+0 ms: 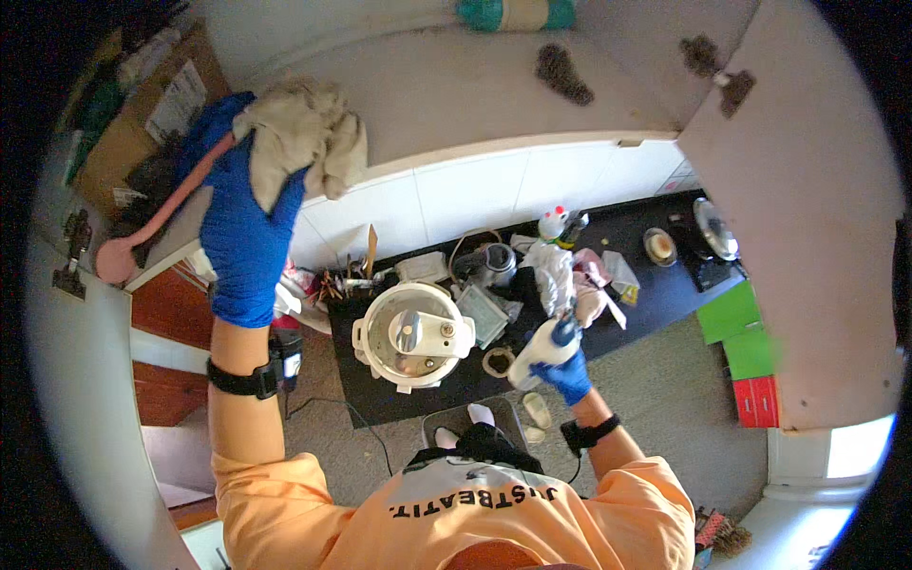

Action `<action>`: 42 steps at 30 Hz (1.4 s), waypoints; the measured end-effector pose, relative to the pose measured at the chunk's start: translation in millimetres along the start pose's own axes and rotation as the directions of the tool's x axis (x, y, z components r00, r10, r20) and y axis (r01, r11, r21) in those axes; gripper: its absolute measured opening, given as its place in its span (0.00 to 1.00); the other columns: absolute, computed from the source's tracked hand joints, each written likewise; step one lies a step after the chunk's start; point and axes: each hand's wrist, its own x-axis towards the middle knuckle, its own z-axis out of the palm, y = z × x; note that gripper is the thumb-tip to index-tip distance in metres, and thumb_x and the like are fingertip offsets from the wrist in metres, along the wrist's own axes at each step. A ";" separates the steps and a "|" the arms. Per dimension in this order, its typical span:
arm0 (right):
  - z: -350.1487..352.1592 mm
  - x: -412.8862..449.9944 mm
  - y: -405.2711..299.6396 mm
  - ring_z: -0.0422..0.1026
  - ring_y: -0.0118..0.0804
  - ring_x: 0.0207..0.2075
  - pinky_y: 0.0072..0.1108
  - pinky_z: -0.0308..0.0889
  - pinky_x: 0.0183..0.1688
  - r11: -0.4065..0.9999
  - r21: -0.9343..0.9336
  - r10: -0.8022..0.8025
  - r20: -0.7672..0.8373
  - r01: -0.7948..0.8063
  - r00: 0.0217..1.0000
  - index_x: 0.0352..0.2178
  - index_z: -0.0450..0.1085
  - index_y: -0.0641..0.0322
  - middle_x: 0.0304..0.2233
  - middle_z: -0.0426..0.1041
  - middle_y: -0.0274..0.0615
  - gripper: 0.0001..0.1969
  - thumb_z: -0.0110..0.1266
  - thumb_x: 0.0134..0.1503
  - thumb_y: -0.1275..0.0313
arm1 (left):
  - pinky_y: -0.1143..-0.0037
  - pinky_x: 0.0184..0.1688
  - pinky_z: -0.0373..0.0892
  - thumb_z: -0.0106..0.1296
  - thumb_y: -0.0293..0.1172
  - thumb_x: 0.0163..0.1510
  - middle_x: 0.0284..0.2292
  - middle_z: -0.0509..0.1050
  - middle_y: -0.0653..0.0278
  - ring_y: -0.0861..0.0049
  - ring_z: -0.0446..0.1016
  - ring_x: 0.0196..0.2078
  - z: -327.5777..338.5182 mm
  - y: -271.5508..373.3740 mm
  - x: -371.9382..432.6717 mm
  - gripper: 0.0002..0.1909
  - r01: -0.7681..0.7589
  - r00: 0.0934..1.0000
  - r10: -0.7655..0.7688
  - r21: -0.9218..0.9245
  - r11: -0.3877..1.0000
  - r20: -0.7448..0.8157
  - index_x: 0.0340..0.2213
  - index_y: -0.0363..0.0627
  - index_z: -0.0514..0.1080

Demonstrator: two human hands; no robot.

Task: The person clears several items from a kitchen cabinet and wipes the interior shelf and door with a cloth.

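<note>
My left hand [249,235], in a blue glove, is raised to an upper cabinet shelf [442,92]. It grips a crumpled beige cloth [303,132], which rests at the shelf's front edge. Beside the glove runs a pink long-handled ladle [174,199]; whether my fingers touch its handle, I cannot tell. Lower down, my blue-gloved right hand [566,377] is wrapped around a white spray bottle [538,356] with a dark blue head. The bottle is tilted above the black countertop [399,410], its head pointing away from me.
An open cabinet door [805,214] stands at the right. A cardboard box [128,142] is in the cabinet's left, a green bottle [516,14] at its back. Below are a white pressure cooker [413,338], plastic bags [552,274] and a pan lid [714,228]. My feet are on a stool [509,420].
</note>
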 end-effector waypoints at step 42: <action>87.1 203.3 -421.9 0.71 0.43 0.36 0.29 0.66 0.38 -0.672 -0.632 -0.425 -0.097 -0.386 0.900 0.32 0.72 0.56 0.34 0.72 0.45 0.24 0.46 0.44 0.49 | 0.70 0.35 0.66 0.53 0.50 0.40 0.33 0.70 0.53 0.61 0.70 0.34 -0.7 1.3 6.0 0.27 -0.019 0.999 0.016 -0.058 0.998 -0.044 0.39 0.43 0.66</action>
